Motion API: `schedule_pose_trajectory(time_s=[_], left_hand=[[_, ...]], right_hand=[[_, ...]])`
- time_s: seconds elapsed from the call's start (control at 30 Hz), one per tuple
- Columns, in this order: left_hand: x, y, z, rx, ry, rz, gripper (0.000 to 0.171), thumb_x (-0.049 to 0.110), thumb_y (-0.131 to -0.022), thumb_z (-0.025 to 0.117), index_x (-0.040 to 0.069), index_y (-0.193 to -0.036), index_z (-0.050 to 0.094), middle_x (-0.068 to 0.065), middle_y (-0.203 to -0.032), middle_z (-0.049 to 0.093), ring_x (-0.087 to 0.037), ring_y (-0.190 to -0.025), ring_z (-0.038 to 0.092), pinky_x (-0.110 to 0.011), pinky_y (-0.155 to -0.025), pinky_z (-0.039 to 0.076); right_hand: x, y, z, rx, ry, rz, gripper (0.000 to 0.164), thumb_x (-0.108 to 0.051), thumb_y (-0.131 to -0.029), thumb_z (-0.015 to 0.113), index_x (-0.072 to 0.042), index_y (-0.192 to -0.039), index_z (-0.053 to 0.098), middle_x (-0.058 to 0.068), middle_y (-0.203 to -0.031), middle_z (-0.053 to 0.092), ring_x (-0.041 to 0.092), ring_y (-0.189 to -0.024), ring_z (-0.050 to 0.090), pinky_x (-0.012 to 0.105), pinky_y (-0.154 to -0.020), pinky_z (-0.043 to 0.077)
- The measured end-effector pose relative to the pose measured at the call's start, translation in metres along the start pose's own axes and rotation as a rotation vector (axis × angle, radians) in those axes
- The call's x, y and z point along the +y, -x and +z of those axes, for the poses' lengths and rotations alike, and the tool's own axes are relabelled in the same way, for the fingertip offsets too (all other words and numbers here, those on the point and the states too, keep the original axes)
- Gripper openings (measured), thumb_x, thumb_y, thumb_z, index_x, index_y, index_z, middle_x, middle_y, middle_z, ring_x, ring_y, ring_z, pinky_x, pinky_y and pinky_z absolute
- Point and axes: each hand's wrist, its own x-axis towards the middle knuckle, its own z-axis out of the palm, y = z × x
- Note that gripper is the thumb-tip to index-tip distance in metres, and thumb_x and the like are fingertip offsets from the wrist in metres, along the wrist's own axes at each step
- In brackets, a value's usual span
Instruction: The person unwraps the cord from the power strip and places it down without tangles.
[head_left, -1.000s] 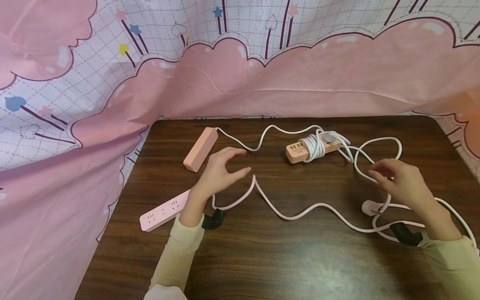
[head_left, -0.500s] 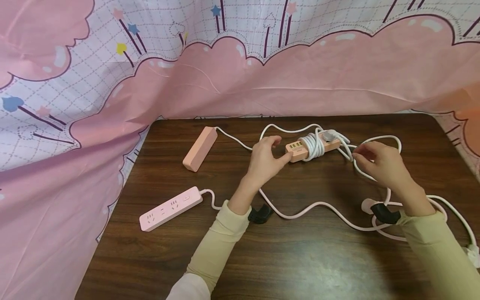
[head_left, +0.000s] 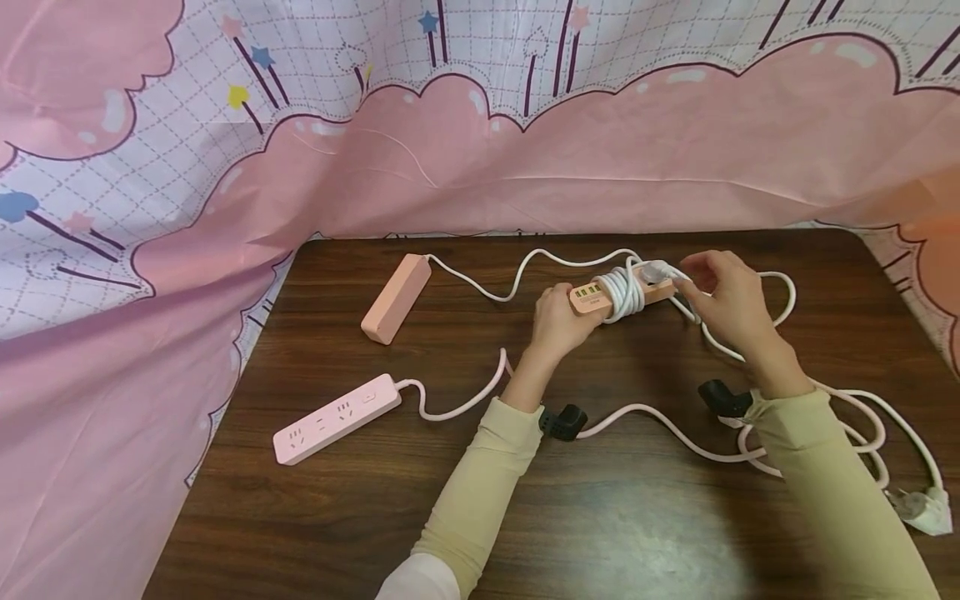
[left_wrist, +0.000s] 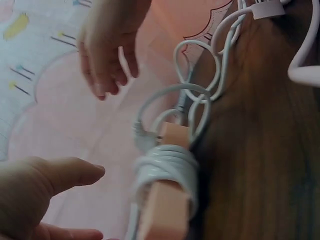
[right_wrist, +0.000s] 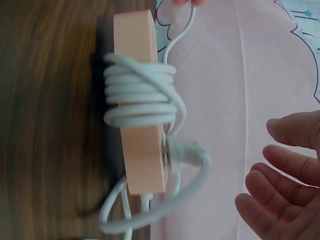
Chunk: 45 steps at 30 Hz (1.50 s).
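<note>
A peach power strip with several USB ports lies near the table's far side, a white cord wound round its middle. A white plug sits on its top toward the right end. In the head view, my left hand grips the strip's left end, thumb in front and fingers behind. My right hand hovers by the other end, fingers loosely bent, thumb tip close to the plug's cord. From the right wrist, the coil shows clearly, and the right hand is apart from the strip.
A pink power strip lies at left, its pink cord running rightward. Behind it rests a peach block joined to a thin white cord. Another white plug lies at the right edge. A patterned curtain hangs behind the table.
My left hand has moved right from near the peach block to the wound power strip and taken hold of its end. My right hand has moved left and away from me, toward the plug.
</note>
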Motion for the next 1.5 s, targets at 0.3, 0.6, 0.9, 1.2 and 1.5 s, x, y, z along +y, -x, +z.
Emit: schedule_pose_trajectory(time_s=[0.3,0.6,0.9,1.2,1.5], left_hand=[[-0.020,-0.029,0.028,-0.071,0.031,-0.148,0.062,0.035,-0.074,0.078,0.001,-0.121,0.056,-0.012,-0.112,0.058,-0.027,-0.112,0.050,-0.034,-0.091,0.043],[-0.038,-0.046,0.034,-0.028,0.173,-0.201,0.071,0.025,-0.073,0.080,0.004,-0.133,0.047,-0.011,-0.124,0.053,-0.026,-0.121,0.042,-0.033,-0.098,0.036],[-0.051,-0.050,0.040,-0.055,0.065,-0.081,0.068,0.026,-0.074,0.079,0.007,-0.132,0.050,-0.011,-0.126,0.053,-0.026,-0.121,0.042,-0.031,-0.100,0.035],[-0.056,-0.054,0.045,-0.096,0.085,-0.027,0.062,0.028,-0.071,0.082,0.007,-0.122,0.055,-0.007,-0.116,0.060,-0.026,-0.111,0.049,-0.031,-0.094,0.039],[-0.051,-0.044,0.046,-0.050,0.171,-0.046,0.053,0.029,-0.067,0.085,0.010,-0.113,0.067,-0.005,-0.107,0.065,-0.024,-0.108,0.048,-0.029,-0.091,0.041]], right_hand=[[0.002,-0.012,0.017,0.030,-0.027,0.012,0.032,-0.001,-0.081,0.065,0.013,-0.108,0.054,0.029,-0.097,0.051,0.041,-0.089,0.049,0.042,-0.074,0.037],[0.005,-0.019,0.028,-0.019,-0.006,0.028,0.030,-0.004,-0.082,0.064,0.012,-0.106,0.055,0.029,-0.099,0.050,0.040,-0.088,0.046,0.050,-0.076,0.036],[0.007,-0.022,0.032,-0.069,0.004,0.064,0.028,-0.003,-0.082,0.063,0.012,-0.105,0.056,0.028,-0.099,0.051,0.041,-0.092,0.047,0.050,-0.079,0.036],[0.013,-0.023,0.029,-0.110,0.000,0.087,0.033,-0.004,-0.082,0.064,0.013,-0.109,0.053,0.030,-0.105,0.050,0.044,-0.099,0.046,0.053,-0.084,0.036],[0.014,-0.022,0.024,-0.088,-0.009,0.067,0.033,-0.004,-0.083,0.064,0.013,-0.109,0.054,0.030,-0.102,0.051,0.043,-0.094,0.049,0.052,-0.081,0.038]])
